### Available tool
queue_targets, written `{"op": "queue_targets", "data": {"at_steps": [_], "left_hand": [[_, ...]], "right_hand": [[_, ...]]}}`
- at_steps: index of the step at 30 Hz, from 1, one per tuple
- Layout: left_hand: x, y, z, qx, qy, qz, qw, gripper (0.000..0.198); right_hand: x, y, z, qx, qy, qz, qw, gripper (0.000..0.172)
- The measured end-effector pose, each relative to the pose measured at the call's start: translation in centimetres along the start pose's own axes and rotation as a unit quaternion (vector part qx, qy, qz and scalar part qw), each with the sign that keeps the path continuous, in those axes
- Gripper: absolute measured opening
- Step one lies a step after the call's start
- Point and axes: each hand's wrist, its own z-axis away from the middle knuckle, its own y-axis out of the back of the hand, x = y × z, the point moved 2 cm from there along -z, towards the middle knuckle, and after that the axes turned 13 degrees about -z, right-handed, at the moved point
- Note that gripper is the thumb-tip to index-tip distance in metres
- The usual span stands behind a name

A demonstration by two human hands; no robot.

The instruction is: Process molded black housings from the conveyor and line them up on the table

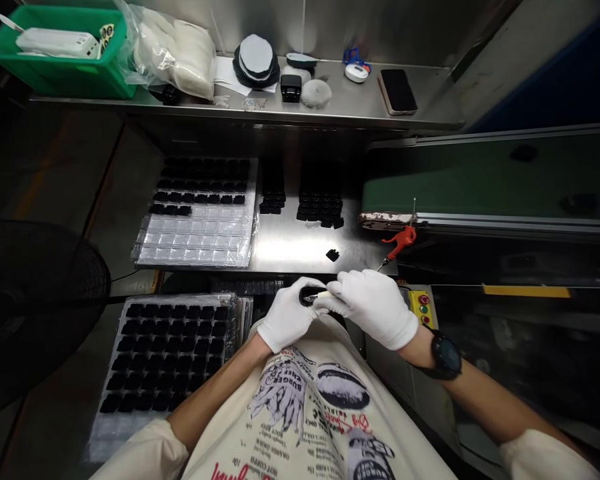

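Note:
My left hand (pixel 291 316), in a white glove, is closed around a small black part (pixel 309 291) in front of my waist. The gloved right hand (pixel 367 305) grips a slim tool with a pale handle (pixel 325 294) and a thin metal tip, its kind not plain. That tip meets or nearly meets the black part; fingers hide much of both. One loose black piece (pixel 333 255) lies on the metal table (pixel 290 250) just beyond my hands. Farther back, more black pieces (pixel 321 203) stand in tight rows.
Left of the rows sits a plastic tray (pixel 200 233) partly filled with black pieces; a second tray (pixel 115 430) is lower left. A red air gun (pixel 400 243) hangs by the green conveyor (pixel 480 180). The shelf holds a green bin (pixel 80 77) and a phone (pixel 398 91). A fan (pixel 35 307) stands left.

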Motion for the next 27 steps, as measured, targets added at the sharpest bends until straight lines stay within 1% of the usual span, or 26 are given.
{"op": "queue_targets", "data": {"at_steps": [3, 5, 7, 9, 10, 11, 12, 13, 14, 15, 16, 17, 18, 19, 20, 21, 23, 25, 27], "left_hand": [[0.2, -0.2, 0.0, 0.002, 0.018, 0.016, 1.0, 0.034], [0.2, -0.1, -0.2, -0.025, 0.024, 0.052, 0.998, 0.035], [-0.1, 0.0, -0.5, -0.064, 0.042, 0.106, 0.991, 0.039], [-1.2, -0.2, -0.7, -0.092, 0.065, 0.154, 0.982, 0.04], [-2.2, -0.4, -0.8, -0.101, 0.078, 0.18, 0.975, 0.041], [-3.5, -0.8, -0.8, -0.108, 0.095, 0.212, 0.967, 0.043], [-5.1, -1.2, -0.8, -0.113, 0.116, 0.252, 0.954, 0.049], [-7.0, -1.8, -0.8, -0.116, 0.14, 0.294, 0.938, 0.056], [-9.2, -2.3, -0.8, -0.112, 0.166, 0.322, 0.925, 0.063], [-11.5, -2.8, -0.9, -0.1, 0.188, 0.326, 0.921, 0.068], [-13.8, -3.1, -1.3, -0.08, 0.207, 0.295, 0.93, 0.07], [-16.0, -3.3, -1.8, -0.062, 0.221, 0.239, 0.943, 0.07], [-17.9, -3.4, -2.6, -0.049, 0.233, 0.19, 0.952, 0.069], [-19.6, -3.5, -3.7, -0.04, 0.241, 0.138, 0.96, 0.066], [-20.9, -3.4, -5.0, -0.032, 0.244, 0.09, 0.965, 0.062], [-21.9, -3.4, -6.6, -0.027, 0.242, 0.046, 0.969, 0.056], [-23.0, -3.4, -10.4, -0.024, 0.22, -0.056, 0.974, 0.045], [-23.1, -3.9, -14.4, -0.041, 0.184, -0.156, 0.97, 0.034], [-22.4, -4.8, -18.0, -0.075, 0.144, -0.244, 0.956, 0.026]], "right_hand": [[0.1, 0.1, 0.1, -0.007, 0.006, -0.003, 1.0, 0.064], [-0.2, 0.8, 0.0, -0.016, 0.015, -0.008, 1.0, 0.064], [-0.3, 2.0, -0.1, -0.021, 0.013, -0.011, 1.0, 0.064], [0.2, 2.7, -0.2, -0.032, -0.019, -0.018, 0.999, 0.065], [0.8, 2.5, -0.2, -0.044, -0.052, -0.029, 0.997, 0.065], [1.6, 1.7, -0.2, -0.06, -0.094, -0.05, 0.993, 0.064], [2.6, 0.3, -0.1, -0.077, -0.141, -0.08, 0.984, 0.062], [3.6, -1.7, -0.1, -0.094, -0.192, -0.124, 0.969, 0.056], [4.6, -4.3, 0.0, -0.107, -0.239, -0.172, 0.95, 0.048], [5.5, -7.2, 0.0, -0.117, -0.281, -0.224, 0.926, 0.039], [6.4, -10.3, 0.0, -0.128, -0.318, -0.278, 0.897, 0.029], [7.2, -13.2, 0.0, -0.129, -0.339, -0.291, 0.885, 0.025], [8.1, -15.7, 0.0, -0.114, -0.36, -0.297, 0.877, 0.026], [9.1, -17.7, 0.0, -0.081, -0.389, -0.298, 0.868, 0.03], [10.3, -19.2, 0.0, -0.044, -0.416, -0.288, 0.861, 0.034], [11.6, -20.1, 0.0, -0.001, -0.443, -0.278, 0.852, 0.036], [14.6, -20.8, -0.1, 0.076, -0.482, -0.26, 0.833, 0.037], [17.6, -20.5, -0.6, 0.139, -0.489, -0.256, 0.822, 0.035], [19.8, -20.1, -1.4, 0.204, -0.469, -0.268, 0.817, 0.036]]}}
